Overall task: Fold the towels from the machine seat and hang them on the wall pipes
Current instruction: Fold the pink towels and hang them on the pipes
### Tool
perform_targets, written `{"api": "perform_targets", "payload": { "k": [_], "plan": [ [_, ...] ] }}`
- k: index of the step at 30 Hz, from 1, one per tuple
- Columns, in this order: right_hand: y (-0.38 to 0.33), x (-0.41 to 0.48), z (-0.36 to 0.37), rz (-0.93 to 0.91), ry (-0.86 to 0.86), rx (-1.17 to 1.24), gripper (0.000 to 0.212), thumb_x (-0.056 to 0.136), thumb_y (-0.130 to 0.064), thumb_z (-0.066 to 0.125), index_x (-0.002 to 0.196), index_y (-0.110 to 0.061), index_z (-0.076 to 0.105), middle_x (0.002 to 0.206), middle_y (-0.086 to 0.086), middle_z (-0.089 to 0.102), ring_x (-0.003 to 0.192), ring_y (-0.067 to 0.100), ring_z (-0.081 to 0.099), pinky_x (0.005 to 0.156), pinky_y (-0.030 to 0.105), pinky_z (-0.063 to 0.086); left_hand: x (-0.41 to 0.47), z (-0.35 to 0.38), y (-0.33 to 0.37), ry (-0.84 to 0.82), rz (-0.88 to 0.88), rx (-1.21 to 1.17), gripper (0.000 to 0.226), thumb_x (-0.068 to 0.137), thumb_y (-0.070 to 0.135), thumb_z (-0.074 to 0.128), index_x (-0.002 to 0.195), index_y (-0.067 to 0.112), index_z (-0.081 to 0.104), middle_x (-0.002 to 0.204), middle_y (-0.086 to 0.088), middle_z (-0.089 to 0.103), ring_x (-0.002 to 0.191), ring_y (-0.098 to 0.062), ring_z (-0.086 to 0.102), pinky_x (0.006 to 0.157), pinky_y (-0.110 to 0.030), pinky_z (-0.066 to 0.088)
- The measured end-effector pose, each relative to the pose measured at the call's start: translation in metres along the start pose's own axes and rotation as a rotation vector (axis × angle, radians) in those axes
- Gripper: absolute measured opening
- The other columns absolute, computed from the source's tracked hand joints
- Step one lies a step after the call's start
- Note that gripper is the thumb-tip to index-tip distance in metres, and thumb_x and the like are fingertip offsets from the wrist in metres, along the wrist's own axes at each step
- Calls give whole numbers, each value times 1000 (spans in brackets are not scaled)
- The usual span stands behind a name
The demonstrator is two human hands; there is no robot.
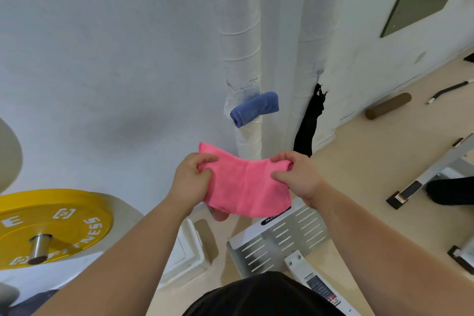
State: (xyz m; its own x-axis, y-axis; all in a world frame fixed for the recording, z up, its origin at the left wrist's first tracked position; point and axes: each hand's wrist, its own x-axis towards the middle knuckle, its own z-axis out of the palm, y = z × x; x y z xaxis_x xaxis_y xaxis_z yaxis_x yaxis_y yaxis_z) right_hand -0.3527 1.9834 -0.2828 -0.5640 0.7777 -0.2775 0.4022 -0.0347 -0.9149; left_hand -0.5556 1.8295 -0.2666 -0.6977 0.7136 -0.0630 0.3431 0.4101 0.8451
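A person holds a soft, bright pink microfibre towel (246, 182) stretched between both hands at chest height, in front of and below two upright wall pipes wrapped in white tape. The left hand (191, 182) pinches the towel's left end, with the thumb over the front and the fingers (205, 159) curled round the cloth. The right hand (300, 177) grips the right end the same way, thumb and fingers closed on a bunched corner. The towel's long axis runs left to right between the hands, crosswise to the pipes. It sags a little in the middle, with a faint crease down its centre, so it looks partly folded. The left pipe (239, 33) rises just beyond the towel's upper edge and carries a rolled blue towel (254, 109) lodged where the wrapping is torn. The right pipe (311, 20) lies nearer the right hand, with a limp black cloth (307, 126) hanging at its side. The hanging spot therefore lies ahead and upward from the fingers, and neither hand seems much closer to it. The cloth looks light and floppy and will likely slide on the smooth tape. Below the towel sits a white slotted metal machine plate (279, 241), and a glossy yellow weight plate (51, 226) sits on a steel bar at the left.
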Motion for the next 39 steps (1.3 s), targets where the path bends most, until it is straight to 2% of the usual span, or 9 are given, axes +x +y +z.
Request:
{"api": "perform_targets", "payload": {
  "k": [3, 7, 10, 14, 20, 26, 29, 33, 39],
  "plan": [
    [-15, -5, 15, -68, -17, 61, 39, 78, 3, 68, 103, -26, 68, 100, -5, 62, 85, 12, 60, 70, 23, 49, -10, 12, 11, -48, 213, 97, 46, 84, -12, 51, 114, 16, 73, 109, 7, 60, 98, 17, 52, 87, -4, 38],
    [-36, -15, 33, -126, 87, 109, 53, 79, 3, 67, 120, -28, 55, 95, -4, 59, 80, 14, 60, 62, 14, 48, -20, 24, 23, -40, 349, 111, 45, 84, -13, 55, 117, 11, 73, 113, 7, 63, 96, 14, 51, 88, 2, 33],
    [-48, -21, 45, -68, 113, 260, 66, 79, -6, 78, 128, -31, 43, 100, 0, 64, 81, 12, 67, 68, 24, 53, -28, 30, 33, -38, 304, 13, 42, 88, -7, 58, 117, 17, 73, 111, 11, 66, 98, 18, 55, 86, 1, 36],
    [-50, -23, 50, -65, 50, 379, 43, 78, -9, 84, 114, -21, 63, 97, 1, 76, 83, 11, 73, 71, 22, 56, -32, 30, 44, -10, 166, -156, 37, 93, 0, 60, 114, 28, 73, 112, 13, 68, 97, 17, 59, 84, -1, 41],
    [-41, -17, 46, -155, -148, 58, 58, 91, -4, 59, 141, -35, 55, 108, -14, 70, 93, 0, 67, 85, 22, 52, -33, 24, 55, -77, 65, -252, 57, 90, -10, 46, 119, 34, 68, 104, 20, 70, 86, 11, 65, 75, -7, 48],
    [-48, -21, 45, -288, 38, -72, 54, 93, -1, 55, 141, -26, 57, 122, -10, 67, 107, 3, 61, 99, 15, 46, -33, 28, 53, -101, -16, -300, 61, 92, -11, 41, 133, 28, 64, 66, 13, 66, 46, -5, 50, 47, -18, 44],
    [-47, -27, 53, -388, 74, -172, 53, 95, -5, 57, 145, -22, 52, 121, -12, 54, 106, -3, 48, 98, 1, 35, -34, 32, 57, -122, 22, -303, 63, 93, -6, 43, 134, 38, 62, 79, 11, 75, 62, -11, 63, 61, -25, 54],
    [-39, -30, 59, -467, 84, -150, 47, 100, -12, 57, 145, -22, 51, 112, -4, 56, 102, 10, 57, 94, 19, 43, -29, 33, 60, -109, -29, -389, 45, 105, 12, 46, 137, 40, 59, 100, 28, 74, 91, 3, 69, 75, -14, 54],
    [-39, -34, 60, -532, 81, -82, 45, 100, -10, 56, 140, -30, 55, 114, -11, 60, 108, 3, 58, 97, 16, 44, -31, 33, 65, -94, -12, -420, 36, 107, 29, 45, 141, 33, 57, 109, 22, 73, 101, 8, 67, 78, -9, 50]
  ]
}}
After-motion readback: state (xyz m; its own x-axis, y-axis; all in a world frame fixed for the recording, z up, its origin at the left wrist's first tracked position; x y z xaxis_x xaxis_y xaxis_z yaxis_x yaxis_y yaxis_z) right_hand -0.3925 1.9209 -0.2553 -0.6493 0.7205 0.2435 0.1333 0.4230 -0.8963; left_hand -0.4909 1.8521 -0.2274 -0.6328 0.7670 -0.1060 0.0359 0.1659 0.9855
